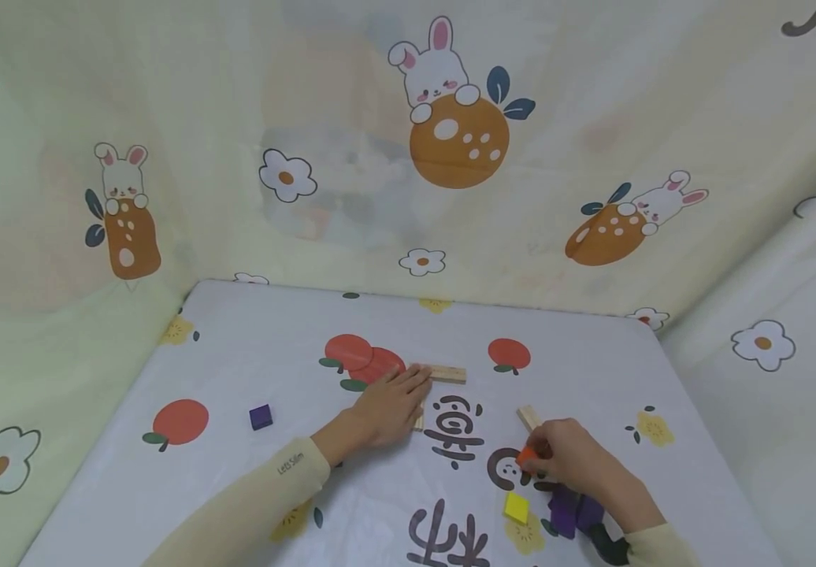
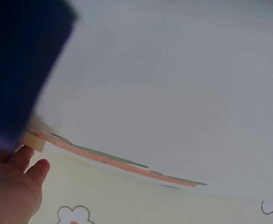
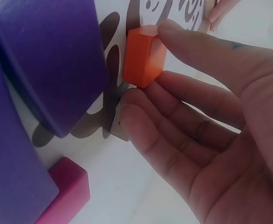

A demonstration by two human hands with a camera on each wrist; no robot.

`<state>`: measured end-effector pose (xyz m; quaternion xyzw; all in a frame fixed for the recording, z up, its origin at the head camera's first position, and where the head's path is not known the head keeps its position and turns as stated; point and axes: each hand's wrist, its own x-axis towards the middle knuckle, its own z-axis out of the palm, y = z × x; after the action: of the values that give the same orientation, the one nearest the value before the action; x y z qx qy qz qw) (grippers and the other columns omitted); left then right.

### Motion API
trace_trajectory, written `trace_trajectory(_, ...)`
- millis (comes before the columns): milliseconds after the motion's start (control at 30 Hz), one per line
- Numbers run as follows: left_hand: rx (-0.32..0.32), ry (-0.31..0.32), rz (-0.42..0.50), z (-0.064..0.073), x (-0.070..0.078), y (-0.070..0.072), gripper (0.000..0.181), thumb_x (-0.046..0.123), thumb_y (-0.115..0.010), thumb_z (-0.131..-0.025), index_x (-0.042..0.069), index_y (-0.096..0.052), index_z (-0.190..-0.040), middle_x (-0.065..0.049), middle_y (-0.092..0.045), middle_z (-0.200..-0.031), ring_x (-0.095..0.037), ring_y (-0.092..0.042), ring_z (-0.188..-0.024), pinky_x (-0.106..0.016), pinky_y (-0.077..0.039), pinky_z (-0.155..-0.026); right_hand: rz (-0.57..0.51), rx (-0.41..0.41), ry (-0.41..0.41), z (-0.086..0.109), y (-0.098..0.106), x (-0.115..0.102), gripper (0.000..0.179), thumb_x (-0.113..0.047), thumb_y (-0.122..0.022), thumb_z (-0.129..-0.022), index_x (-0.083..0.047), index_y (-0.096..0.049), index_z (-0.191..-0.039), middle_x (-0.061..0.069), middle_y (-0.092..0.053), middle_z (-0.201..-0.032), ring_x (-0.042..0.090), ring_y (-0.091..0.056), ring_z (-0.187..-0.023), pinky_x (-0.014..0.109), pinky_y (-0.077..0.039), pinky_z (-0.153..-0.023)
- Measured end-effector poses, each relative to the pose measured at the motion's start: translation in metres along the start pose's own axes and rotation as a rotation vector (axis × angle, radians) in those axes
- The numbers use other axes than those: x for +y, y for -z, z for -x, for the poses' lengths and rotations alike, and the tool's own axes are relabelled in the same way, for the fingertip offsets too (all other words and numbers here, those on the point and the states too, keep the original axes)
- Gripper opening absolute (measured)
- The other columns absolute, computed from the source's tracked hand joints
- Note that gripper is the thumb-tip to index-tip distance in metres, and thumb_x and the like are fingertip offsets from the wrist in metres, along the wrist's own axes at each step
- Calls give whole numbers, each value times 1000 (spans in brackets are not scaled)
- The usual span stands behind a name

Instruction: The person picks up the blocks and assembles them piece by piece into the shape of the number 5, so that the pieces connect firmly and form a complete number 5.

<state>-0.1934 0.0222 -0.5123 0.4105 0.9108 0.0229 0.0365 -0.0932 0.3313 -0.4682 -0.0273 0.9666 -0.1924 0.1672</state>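
Note:
My left hand (image 1: 395,402) lies with fairly straight fingers over two wooden blocks, one lying crosswise (image 1: 449,375) and one lengthwise (image 1: 419,419), partly covered. In the left wrist view, its fingers (image 2: 39,170) are beside a wooden block (image 2: 33,141). Thumb and fingers of my right hand (image 1: 578,457) pinch a small orange block (image 3: 139,56) just at the cloth. Another wooden block (image 1: 528,417) reaches out beyond the right hand, its near end hidden. A yellow block (image 1: 517,508) and purple blocks (image 1: 562,513) are close to the right wrist.
A dark purple cube (image 1: 261,417) sits left of the left forearm. A magenta block (image 3: 71,189) shows below the purple ones in the right wrist view. Printed cloth covers the table (image 1: 238,496), and a printed curtain (image 1: 351,94) stands behind it. A dark blue shape (image 2: 24,65) blocks part of the left wrist view.

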Motion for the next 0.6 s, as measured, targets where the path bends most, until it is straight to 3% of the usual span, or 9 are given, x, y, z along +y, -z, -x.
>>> trace_trajectory(600, 12, -6, 7, 1, 1, 2, 57, 32, -42, -112, 11, -38, -165, -5, -32, -176, -24, -28, -165, -48, -26, -135, 53, 29, 2, -3, -4, -7, 19, -23, -90, -83, -11, -78, -93, -3, -66, -80, 12, -55, -73, 23, -51, -64)
